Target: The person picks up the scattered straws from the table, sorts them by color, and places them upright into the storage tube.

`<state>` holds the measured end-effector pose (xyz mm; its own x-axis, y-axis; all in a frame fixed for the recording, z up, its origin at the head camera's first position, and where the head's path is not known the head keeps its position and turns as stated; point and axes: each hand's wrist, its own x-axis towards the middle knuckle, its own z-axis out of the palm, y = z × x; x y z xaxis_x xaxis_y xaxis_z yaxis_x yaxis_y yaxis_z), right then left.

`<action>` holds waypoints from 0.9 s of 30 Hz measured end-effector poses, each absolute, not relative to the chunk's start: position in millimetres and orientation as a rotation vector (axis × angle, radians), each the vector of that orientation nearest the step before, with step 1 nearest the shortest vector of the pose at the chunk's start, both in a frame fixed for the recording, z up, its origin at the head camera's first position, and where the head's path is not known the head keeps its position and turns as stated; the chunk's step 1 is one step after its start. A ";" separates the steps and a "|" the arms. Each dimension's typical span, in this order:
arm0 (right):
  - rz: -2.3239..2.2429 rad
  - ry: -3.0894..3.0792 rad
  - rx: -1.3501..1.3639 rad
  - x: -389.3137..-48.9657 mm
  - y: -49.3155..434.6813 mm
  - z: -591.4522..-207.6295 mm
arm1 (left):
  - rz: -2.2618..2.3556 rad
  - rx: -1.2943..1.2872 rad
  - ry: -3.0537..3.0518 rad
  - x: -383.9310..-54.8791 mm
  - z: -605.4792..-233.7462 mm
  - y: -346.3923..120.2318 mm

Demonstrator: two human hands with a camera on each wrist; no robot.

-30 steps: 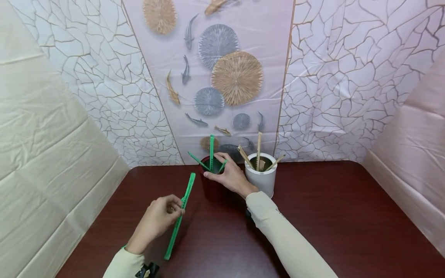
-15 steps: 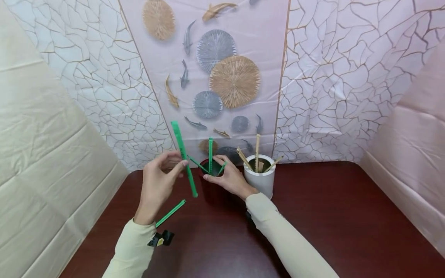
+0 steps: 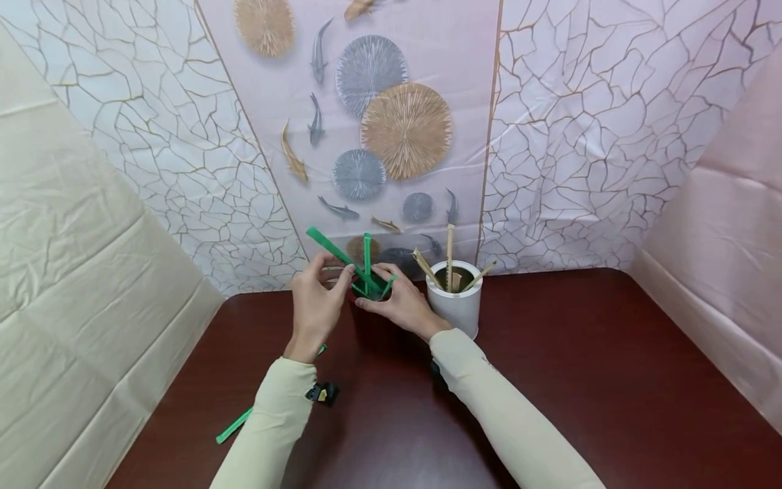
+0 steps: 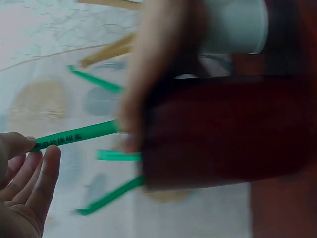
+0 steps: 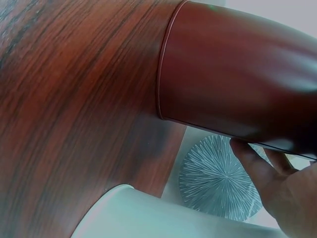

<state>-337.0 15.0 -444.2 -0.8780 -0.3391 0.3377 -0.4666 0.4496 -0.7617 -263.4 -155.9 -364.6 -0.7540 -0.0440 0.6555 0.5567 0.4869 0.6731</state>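
Note:
Thumb and fingers of my left hand (image 3: 318, 299) pinch a slim green stick packet (image 3: 326, 243) with dark print on it. It slants down, and its lower end reaches into the mouth of a dark red canister (image 3: 375, 329). Several other green packets (image 4: 110, 196) poke out of that canister, as the left wrist view shows. My right hand (image 3: 406, 305) grips the canister by its rim and side; in the right wrist view its fingers (image 5: 255, 161) touch the red wall. Another green packet (image 3: 234, 426) lies on the table, partly hidden under my left forearm.
A white canister (image 3: 455, 314) stands just right of the red one, with several tan stick packets (image 3: 450, 255) leaning in it. The dark red-brown tabletop (image 3: 550, 380) ends at the back against a patterned wall covering (image 3: 562, 170). Pale fabric hangs at both sides.
My left hand has lifted the green packet from low over the table, swung it upright, and brought it right and forward into the red canister's mouth. My right hand has stayed on the canister.

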 end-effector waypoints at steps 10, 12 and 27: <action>1.389 -2.589 0.727 -337.9 17.7 -442.1 | -1.165 -0.093 -2.394 -265.1 -404.2 -157.5; 1.390 -2.590 0.725 -337.5 17.7 -442.5 | -1.151 -0.078 -2.405 -263.8 -410.4 -159.4; 1.377 -2.583 0.715 -339.1 15.7 -443.3 | -1.107 -0.186 -2.498 -239.4 -392.9 -202.7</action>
